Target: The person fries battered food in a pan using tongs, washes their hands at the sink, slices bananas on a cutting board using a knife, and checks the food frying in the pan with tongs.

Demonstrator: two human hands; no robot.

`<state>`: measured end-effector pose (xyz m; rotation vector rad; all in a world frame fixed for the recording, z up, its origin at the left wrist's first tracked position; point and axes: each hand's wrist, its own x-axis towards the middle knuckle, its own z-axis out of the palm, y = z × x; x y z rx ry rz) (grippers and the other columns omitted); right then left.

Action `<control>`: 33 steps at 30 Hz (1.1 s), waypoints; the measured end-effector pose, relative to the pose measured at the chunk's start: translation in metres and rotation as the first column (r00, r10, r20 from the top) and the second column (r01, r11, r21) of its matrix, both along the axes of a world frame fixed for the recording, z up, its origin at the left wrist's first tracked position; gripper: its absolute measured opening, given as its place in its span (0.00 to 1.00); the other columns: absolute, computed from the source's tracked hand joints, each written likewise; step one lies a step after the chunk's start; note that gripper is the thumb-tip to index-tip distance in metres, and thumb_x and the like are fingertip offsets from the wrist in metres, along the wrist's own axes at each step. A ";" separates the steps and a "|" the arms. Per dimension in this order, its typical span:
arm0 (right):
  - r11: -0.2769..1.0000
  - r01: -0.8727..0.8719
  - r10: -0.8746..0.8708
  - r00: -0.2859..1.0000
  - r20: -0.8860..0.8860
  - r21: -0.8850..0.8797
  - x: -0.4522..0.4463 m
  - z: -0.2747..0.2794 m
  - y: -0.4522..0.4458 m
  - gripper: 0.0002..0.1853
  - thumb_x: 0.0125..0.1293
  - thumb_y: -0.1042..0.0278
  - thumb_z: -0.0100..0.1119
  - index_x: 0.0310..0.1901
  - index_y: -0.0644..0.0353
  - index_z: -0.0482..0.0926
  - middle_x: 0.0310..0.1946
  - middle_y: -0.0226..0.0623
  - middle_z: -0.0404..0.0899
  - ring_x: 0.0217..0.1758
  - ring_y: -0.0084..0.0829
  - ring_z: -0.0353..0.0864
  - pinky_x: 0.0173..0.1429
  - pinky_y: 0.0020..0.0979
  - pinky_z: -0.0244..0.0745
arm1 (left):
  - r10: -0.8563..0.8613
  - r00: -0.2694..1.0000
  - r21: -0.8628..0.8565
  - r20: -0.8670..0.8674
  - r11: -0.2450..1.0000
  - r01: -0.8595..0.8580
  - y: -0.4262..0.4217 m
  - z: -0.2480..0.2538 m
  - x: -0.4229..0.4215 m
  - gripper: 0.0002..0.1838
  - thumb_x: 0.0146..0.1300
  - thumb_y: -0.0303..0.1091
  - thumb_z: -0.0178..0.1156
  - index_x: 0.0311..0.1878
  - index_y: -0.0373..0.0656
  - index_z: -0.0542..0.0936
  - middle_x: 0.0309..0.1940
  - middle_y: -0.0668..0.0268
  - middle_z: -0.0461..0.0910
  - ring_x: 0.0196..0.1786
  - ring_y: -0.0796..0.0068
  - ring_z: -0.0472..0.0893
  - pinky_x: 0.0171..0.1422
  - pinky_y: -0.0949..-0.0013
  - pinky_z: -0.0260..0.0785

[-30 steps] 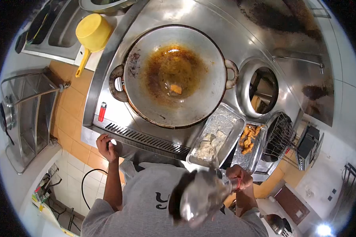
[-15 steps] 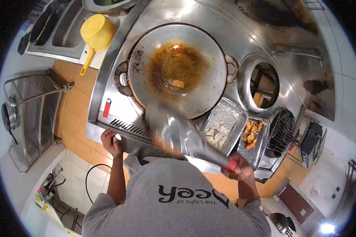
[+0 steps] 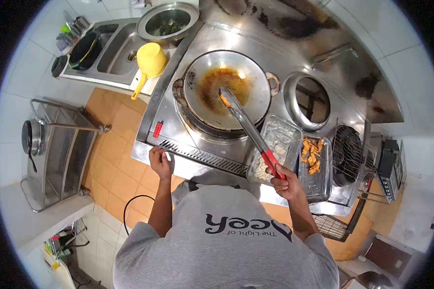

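Observation:
My right hand is closed around the red handles of a pair of metal tongs. The tongs reach over a large wok that has brown oil in its bottom. An orange-brown fried piece shows between the tong tips, above or in the oil; which one I cannot tell. My left hand is at the counter's front edge, fingers loosely bent and thumb apart, with nothing visible in it. A red lighter lies on the steel just beyond that hand.
Right of the wok are a tray with pale coated pieces and a tray of fried pieces. An open burner ring and a wire rack stand farther right. At left are a yellow dipper, a sink and a metal basin.
The tongs, blurred in front of the wok before, now extend over the oil. The fried piece lying in the oil now appears between their tips. The view has shifted.

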<state>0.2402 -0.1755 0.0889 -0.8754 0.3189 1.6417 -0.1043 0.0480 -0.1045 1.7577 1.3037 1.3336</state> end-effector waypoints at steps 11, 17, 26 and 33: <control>0.924 -0.092 0.133 0.987 -0.086 0.370 -0.023 0.036 -0.076 0.26 0.59 0.66 0.65 0.56 0.69 0.69 0.36 0.47 0.76 0.16 0.18 0.67 0.12 0.15 0.56 | 0.006 0.999 0.062 0.046 0.998 -0.009 0.002 -0.010 -0.002 0.06 0.60 0.27 0.55 0.33 0.35 0.79 0.43 0.57 0.73 0.45 0.64 0.75 0.48 0.69 0.69; 0.873 -0.131 0.132 0.991 0.033 0.469 -0.044 0.078 -0.105 0.29 0.44 0.68 0.71 0.43 0.85 0.75 0.27 0.57 0.80 0.17 0.32 0.75 0.20 0.29 0.66 | -0.027 1.000 0.137 -0.004 0.990 0.027 0.003 -0.020 -0.005 0.08 0.63 0.29 0.54 0.35 0.34 0.79 0.45 0.55 0.73 0.45 0.66 0.75 0.45 0.71 0.69; 0.868 -0.298 0.193 0.939 0.283 0.396 -0.050 0.082 -0.110 0.35 0.43 0.57 0.73 0.45 0.83 0.78 0.25 0.51 0.83 0.17 0.26 0.75 0.19 0.25 0.64 | -0.052 0.992 0.021 0.119 0.999 0.050 -0.001 -0.006 0.000 0.07 0.62 0.26 0.53 0.36 0.34 0.79 0.46 0.58 0.72 0.44 0.70 0.75 0.44 0.74 0.68; 0.946 -0.279 0.225 0.932 0.285 0.165 -0.047 0.078 -0.080 0.26 0.50 0.58 0.72 0.43 0.74 0.79 0.24 0.39 0.80 0.16 0.16 0.70 0.18 0.18 0.58 | -0.014 0.992 -0.035 0.127 0.999 0.019 -0.004 -0.004 0.001 0.07 0.63 0.25 0.53 0.37 0.34 0.79 0.47 0.61 0.72 0.42 0.73 0.74 0.42 0.75 0.68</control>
